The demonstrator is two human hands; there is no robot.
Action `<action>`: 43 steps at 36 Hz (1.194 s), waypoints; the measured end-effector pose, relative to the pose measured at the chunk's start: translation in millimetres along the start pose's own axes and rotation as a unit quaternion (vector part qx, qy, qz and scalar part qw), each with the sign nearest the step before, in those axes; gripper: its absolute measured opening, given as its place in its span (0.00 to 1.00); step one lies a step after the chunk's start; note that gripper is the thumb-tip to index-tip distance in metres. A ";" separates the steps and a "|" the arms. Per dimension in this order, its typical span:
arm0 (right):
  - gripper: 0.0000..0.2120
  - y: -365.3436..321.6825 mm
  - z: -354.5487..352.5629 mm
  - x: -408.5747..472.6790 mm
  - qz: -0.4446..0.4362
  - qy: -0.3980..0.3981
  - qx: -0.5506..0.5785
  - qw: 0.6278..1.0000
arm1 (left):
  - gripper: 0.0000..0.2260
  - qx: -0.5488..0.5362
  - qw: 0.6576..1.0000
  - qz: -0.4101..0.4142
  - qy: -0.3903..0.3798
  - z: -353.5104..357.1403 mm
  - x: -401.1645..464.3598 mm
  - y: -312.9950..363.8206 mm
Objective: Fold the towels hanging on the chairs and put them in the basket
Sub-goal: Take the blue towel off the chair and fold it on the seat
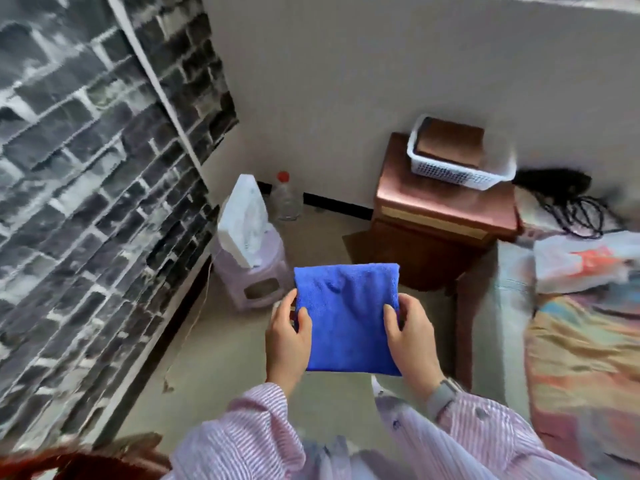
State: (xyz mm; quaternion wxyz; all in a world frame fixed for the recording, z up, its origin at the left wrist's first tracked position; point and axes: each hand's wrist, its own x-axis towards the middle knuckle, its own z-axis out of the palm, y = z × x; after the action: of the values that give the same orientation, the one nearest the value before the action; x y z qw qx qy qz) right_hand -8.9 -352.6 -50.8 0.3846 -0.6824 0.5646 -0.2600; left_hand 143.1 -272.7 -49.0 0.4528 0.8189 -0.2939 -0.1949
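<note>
A blue towel, folded into a flat rectangle, is held level in the air in front of me. My left hand grips its left edge, thumb on top. My right hand grips its right edge the same way. A white plastic basket stands farther ahead on a brown wooden cabinet, against the wall. Inside the basket lies a folded brown towel. A reddish chair edge shows at the bottom left, with no towel visible on it.
A lilac plastic stool with a white iron on it stands left of the cabinet, next to a clear bottle. A bed with a colourful cover, a plastic bag and black cables lies at the right. Brick-pattern wall at left.
</note>
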 end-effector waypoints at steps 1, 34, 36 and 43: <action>0.09 4.2 -8.4 12.0 0.003 0.012 0.003 1.000 | 0.15 0.002 1.000 0.012 -0.010 12.0 9.3 10.0; 0.11 81.7 -138.0 555.5 0.108 0.162 0.061 0.979 | 0.17 0.002 0.977 0.036 -0.212 423.1 415.1 238.9; 0.11 96.3 -137.7 574.6 0.115 0.154 0.068 0.979 | 0.17 0.000 0.979 0.026 -0.204 446.1 426.8 236.2; 0.11 145.8 -131.4 617.1 0.155 0.099 0.060 0.981 | 0.17 0.053 0.983 -0.016 -0.178 495.6 444.0 212.2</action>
State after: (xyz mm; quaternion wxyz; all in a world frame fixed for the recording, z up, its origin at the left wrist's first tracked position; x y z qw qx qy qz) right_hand -55.5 -991.7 -144.4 0.4031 -0.5331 0.6821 -0.2968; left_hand 122.0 -964.1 -145.6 0.3464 0.7985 -0.3667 -0.3286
